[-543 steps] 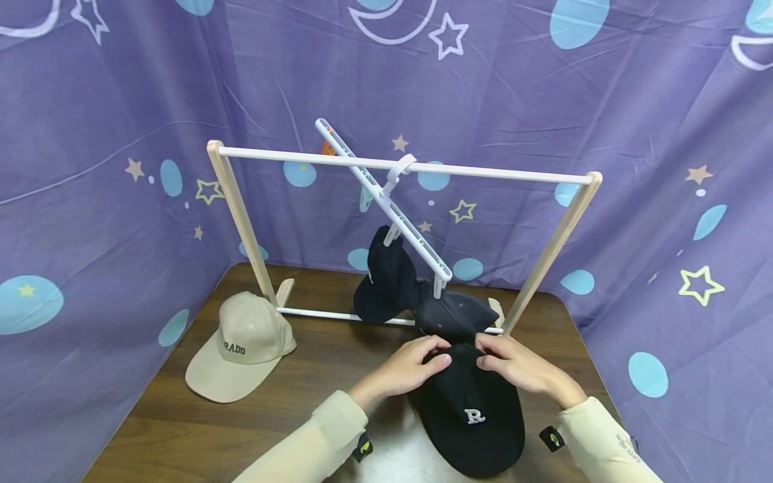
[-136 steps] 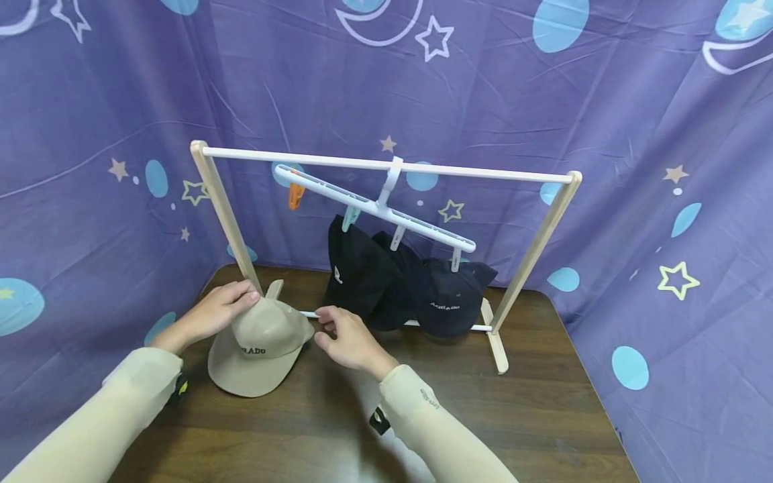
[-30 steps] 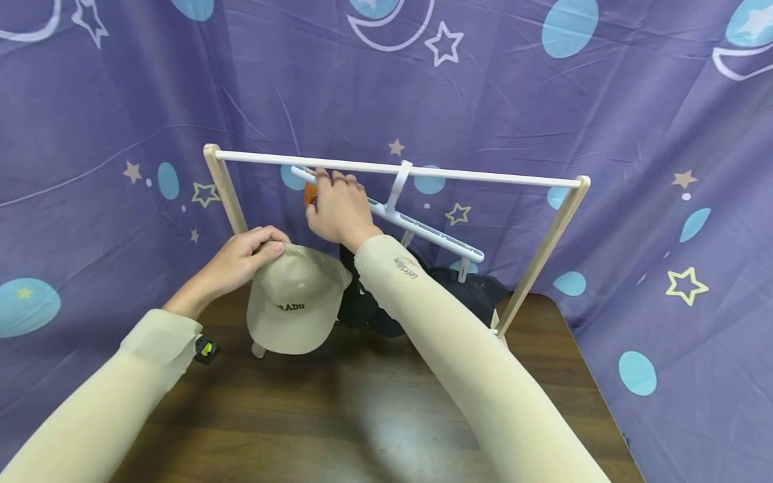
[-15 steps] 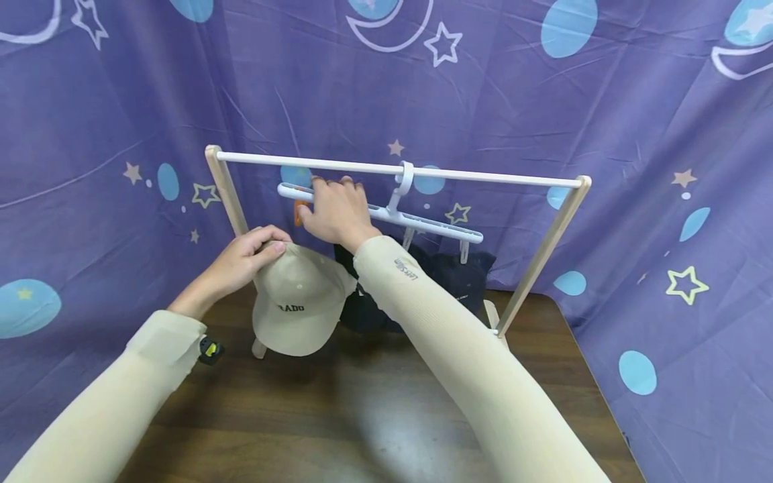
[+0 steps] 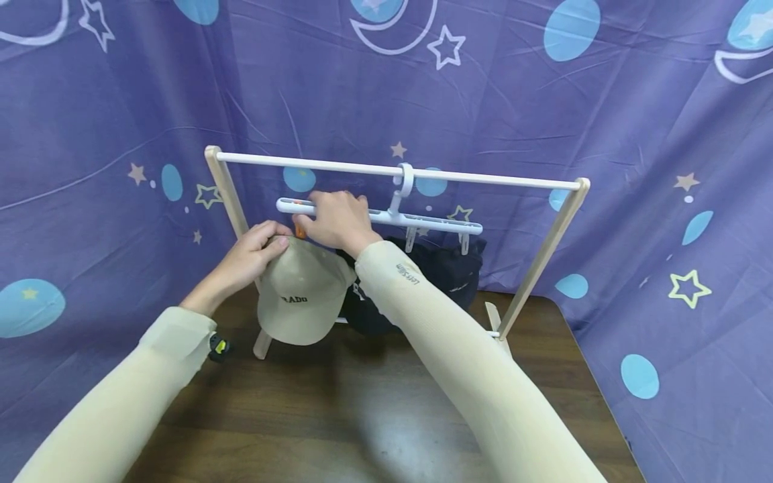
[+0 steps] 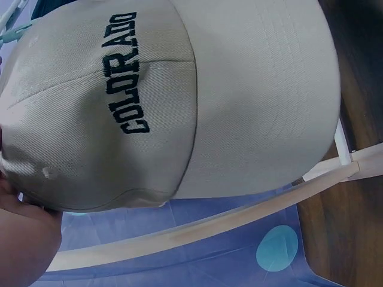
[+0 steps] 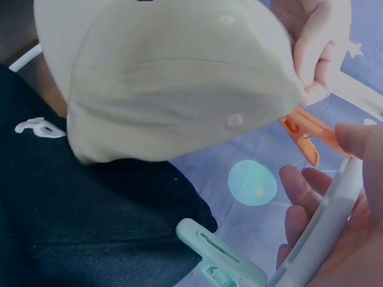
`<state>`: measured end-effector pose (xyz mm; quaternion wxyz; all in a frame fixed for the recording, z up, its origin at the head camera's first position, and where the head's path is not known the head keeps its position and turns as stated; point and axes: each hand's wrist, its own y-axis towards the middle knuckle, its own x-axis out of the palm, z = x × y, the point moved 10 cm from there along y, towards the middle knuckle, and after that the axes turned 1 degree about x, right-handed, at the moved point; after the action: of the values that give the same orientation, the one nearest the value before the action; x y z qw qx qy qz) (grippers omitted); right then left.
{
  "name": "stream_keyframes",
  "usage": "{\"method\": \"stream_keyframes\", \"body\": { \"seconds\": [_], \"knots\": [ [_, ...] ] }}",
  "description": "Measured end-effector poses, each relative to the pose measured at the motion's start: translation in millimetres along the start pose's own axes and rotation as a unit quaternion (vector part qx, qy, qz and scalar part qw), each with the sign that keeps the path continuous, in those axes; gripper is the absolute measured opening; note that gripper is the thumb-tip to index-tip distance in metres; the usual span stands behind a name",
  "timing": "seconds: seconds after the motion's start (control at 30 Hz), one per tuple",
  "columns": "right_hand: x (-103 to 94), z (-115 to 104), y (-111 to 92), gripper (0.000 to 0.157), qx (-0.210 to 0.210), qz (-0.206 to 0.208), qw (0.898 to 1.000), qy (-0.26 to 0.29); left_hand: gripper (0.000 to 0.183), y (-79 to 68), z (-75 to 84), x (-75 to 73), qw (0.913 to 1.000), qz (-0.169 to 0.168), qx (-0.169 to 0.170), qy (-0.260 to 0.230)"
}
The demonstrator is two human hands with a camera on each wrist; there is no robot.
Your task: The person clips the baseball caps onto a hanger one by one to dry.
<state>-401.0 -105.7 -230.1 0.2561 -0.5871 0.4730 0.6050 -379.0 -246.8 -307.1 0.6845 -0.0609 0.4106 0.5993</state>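
My left hand [image 5: 247,258] pinches the beige cap [image 5: 304,288] by its edge and holds it up with the brim hanging down. "COLORADO" reads across its front in the left wrist view. My right hand [image 5: 339,220] grips the left half of the white clip hanger [image 5: 435,223], fingers curled round the bar. Its thumb touches the end of an orange clip [image 7: 314,133], whose other end meets the beige cap's edge; I cannot tell whether it bites the fabric. A mint clip [image 7: 218,248] holds a black cap [image 7: 119,221] with a white letter, partly behind the beige one.
More dark caps [image 5: 455,268] hang from grey clips [image 5: 464,243] on the hanger's right half. The hanger hooks over the white top rail [image 5: 495,178] of a wooden-legged rack [image 5: 546,255]. It stands on a brown table [image 5: 290,416] before a purple curtain [image 5: 604,134].
Earlier the black letter cap was clipped on, and the beige cap was lifted from the table to the hanger. Over the last second the hanger's left end has dropped, levelling the bar; the cap rose slightly.
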Motion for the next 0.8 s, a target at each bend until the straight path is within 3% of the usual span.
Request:
{"method": "stream_keyframes", "body": {
  "seconds": [0.17,0.47,0.8],
  "knots": [
    [1.9,-1.1,-1.5,0.045,0.010,-0.010,1.000,0.014,0.032,-1.3,-5.6,7.3,0.9996,-0.015,-0.019,-0.015],
    [7.0,0.8,-2.1,0.061,0.022,-0.036,0.999,-0.012,0.028,-0.1,-4.6,17.4,0.9991,-0.029,-0.021,-0.022],
    [5.0,-1.4,-4.7,0.031,0.008,0.006,1.000,0.003,0.026,-0.2,-5.1,24.7,0.9990,-0.039,-0.017,-0.013]
  ]
}}
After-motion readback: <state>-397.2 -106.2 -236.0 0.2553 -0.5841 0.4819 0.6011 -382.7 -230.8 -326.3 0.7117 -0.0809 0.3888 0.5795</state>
